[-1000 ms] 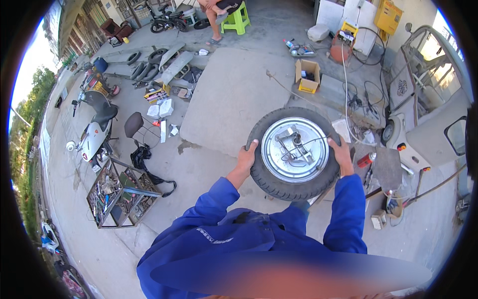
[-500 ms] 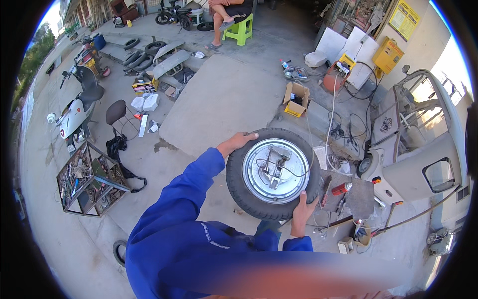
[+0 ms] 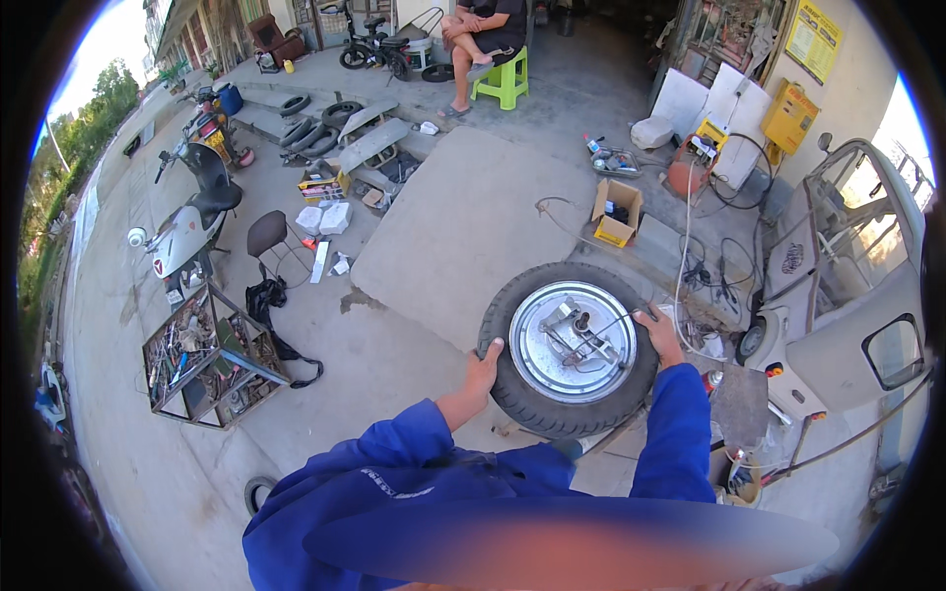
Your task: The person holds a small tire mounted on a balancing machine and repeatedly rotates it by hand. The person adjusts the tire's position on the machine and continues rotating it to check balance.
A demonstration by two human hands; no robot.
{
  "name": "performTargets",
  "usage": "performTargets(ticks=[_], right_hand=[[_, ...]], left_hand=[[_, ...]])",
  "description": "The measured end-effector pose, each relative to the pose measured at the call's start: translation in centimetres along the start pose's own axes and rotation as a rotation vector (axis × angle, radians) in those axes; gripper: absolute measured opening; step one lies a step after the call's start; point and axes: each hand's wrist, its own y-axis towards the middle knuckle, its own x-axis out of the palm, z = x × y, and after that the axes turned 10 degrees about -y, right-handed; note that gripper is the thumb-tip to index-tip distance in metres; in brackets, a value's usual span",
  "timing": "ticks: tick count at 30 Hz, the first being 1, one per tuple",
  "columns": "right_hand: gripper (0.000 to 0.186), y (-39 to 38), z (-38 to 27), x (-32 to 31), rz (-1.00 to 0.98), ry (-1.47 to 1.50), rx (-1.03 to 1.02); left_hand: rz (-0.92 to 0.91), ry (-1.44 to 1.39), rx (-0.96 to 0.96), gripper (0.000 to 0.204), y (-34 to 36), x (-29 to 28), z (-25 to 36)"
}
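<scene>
Between my two hands is a wheel with a black tyre (image 3: 527, 406) and a silver metal hub (image 3: 547, 369). A bracket with a shaft end stands at the hub's middle, and a thin cable curls out from it. My left hand (image 3: 480, 372) grips the tyre's left edge, thumb on top. At the upper right edge, my right hand (image 3: 660, 333) grips the tyre as well. The fingers of both hands are partly hidden by the tyre. Blue sleeves cover both my arms.
Right of the wheel stand a spray can (image 3: 711, 379), a grey board (image 3: 739, 404) and a pale three-wheeled vehicle (image 3: 838, 315). An open cardboard box (image 3: 618, 209) lies beyond. Leftward are a metal tool rack (image 3: 212, 360), a stool (image 3: 268, 234) and a scooter (image 3: 187, 231). Someone sits on a green stool (image 3: 505, 81).
The wheel has turned between my hands. My left hand has moved down the tyre's left side; my right has gone from the lower edge to the upper right. The view has shifted.
</scene>
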Motion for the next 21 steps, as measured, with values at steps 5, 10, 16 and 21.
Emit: performTargets(ticks=[5, 10, 16, 21], right_hand=[[0.073, -4.9, 3.6, 1.2, 0.303, -0.076, 0.023], [0.084, -16.9, -0.1, 9.9, 0.799, -0.011, 0.229], [0.088, -20.1, -1.2, 14.9, 0.864, 0.157, 0.116], [0.084, -18.0, 0.2, 9.6, 0.715, -0.024, 0.135]], left_hand=[[-0.055, 0.128, -0.077, 0.096, 4.6, 2.5, 4.8], [-0.577, 0.431, -0.163, 0.088, 14.0, 9.0, 10.3], [-0.894, 0.539, -0.203, 0.076, 18.9, 13.3, 10.4], [-0.666, 0.43, -0.149, 0.075, 13.2, 9.5, 10.8]])
